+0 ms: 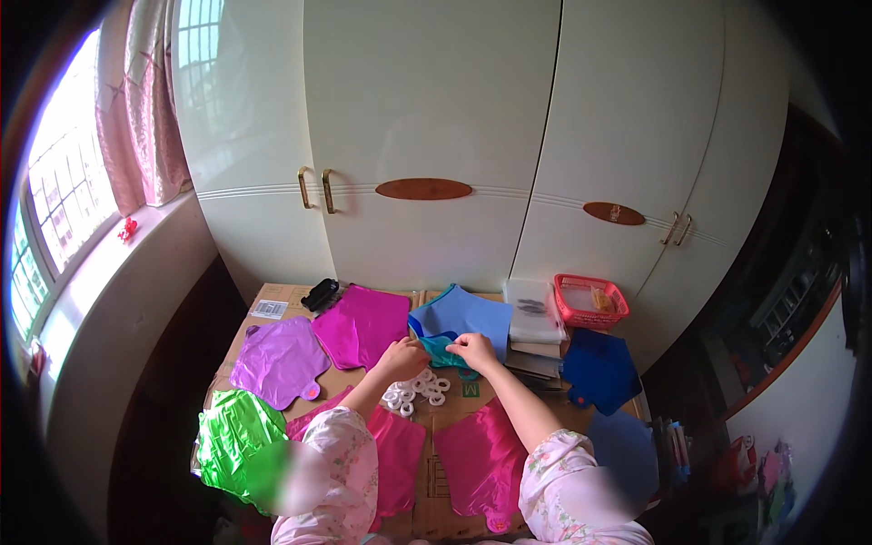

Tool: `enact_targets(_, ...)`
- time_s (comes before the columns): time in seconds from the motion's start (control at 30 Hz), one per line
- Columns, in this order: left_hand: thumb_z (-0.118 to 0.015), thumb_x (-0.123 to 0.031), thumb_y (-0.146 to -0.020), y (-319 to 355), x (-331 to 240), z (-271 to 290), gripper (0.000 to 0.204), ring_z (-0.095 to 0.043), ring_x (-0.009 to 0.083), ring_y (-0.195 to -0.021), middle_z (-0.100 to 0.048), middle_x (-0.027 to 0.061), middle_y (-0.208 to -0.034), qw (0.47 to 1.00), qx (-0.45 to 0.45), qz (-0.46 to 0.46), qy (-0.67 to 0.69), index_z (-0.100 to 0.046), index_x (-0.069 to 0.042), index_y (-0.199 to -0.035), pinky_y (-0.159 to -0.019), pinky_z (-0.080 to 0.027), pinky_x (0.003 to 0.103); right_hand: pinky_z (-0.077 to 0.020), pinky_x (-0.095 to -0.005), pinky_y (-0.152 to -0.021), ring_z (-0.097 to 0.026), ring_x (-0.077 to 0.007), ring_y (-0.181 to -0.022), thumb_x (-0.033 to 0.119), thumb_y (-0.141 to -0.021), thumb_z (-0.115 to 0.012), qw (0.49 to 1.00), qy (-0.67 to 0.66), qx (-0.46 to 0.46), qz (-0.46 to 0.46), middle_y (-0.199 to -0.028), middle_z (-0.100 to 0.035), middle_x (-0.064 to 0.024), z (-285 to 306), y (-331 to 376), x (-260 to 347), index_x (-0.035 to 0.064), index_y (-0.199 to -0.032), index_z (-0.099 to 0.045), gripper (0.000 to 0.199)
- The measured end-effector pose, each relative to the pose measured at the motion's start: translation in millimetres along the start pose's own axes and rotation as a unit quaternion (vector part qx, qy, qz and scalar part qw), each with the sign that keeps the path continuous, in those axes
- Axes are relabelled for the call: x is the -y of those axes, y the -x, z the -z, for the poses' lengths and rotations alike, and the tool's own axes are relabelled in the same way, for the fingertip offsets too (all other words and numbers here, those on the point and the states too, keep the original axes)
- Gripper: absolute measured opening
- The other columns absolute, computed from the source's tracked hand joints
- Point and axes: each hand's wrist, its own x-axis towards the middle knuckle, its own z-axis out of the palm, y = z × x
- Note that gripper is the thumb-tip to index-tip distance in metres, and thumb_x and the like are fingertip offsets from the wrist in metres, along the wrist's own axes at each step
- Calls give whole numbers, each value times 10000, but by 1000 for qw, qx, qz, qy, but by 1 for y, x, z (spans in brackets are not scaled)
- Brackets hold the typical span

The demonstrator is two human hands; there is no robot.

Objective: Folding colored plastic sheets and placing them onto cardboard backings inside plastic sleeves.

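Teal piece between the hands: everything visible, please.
The teal piece looks glossy and thin, like soft film, creased and partly bunched. In view it overlaps the light-blue sheet, just beyond the white rings. The right hand pinches its right side; the left hand meets its left edge, grip hidden.

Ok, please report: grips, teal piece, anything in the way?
Left grip, right grip: both pinching teal piece. Piece creased. White rings close by, possibly in the way.

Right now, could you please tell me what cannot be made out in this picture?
In the head view:
Teal piece: left end hidden by the left hand.
Green piece: right part lost in blur beside the left sleeve.
Yellowish item in the red basket: too small to identify.
Scene beyond the window: washed out by glare.
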Motion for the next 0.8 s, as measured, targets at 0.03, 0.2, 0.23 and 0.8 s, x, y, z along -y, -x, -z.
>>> enact_targets(0.03,-575,-232,-830,0,-2,0,189,-604,261,-1019,-657,57,-1066,1000,-2,3,-21,-720,-161,-930,-869,-465,430,-479,-335,-608,-631,-182,-641,271,-733,-758,1000,-1,-10,-1,-691,-668,-80,0,-2,-3,59,-809,-700,232)
enact_targets(0.2,-528,-261,-876,-11,42,-38,184,-563,239,-1073,-622,46,-1097,995,8,-55,-77,-652,-146,-951,-948,-427,440,-456,-306,-574,-579,-113,-613,214,-736,-746,998,-24,-57,7,-674,-650,-50,-4,-26,5,21,-793,-661,218)
enact_targets(0.23,-515,-265,-890,-17,44,-40,188,-555,233,-1084,-615,45,-1113,993,32,-69,-93,-634,-138,-959,-966,-417,444,-446,-308,-564,-569,-111,-605,187,-728,-736,996,-58,-61,-5,-659,-639,-45,5,-33,2,18,-786,-664,193)
enact_targets(0.8,-563,-233,-870,-55,73,-113,235,-492,206,-1141,-553,26,-1086,922,85,-179,-332,-602,-105,-1063,-922,-483,476,-451,-332,-602,-579,-194,-605,173,-869,-653,845,-32,-509,163,-685,-630,-109,205,-39,80,-5,-870,-628,179)
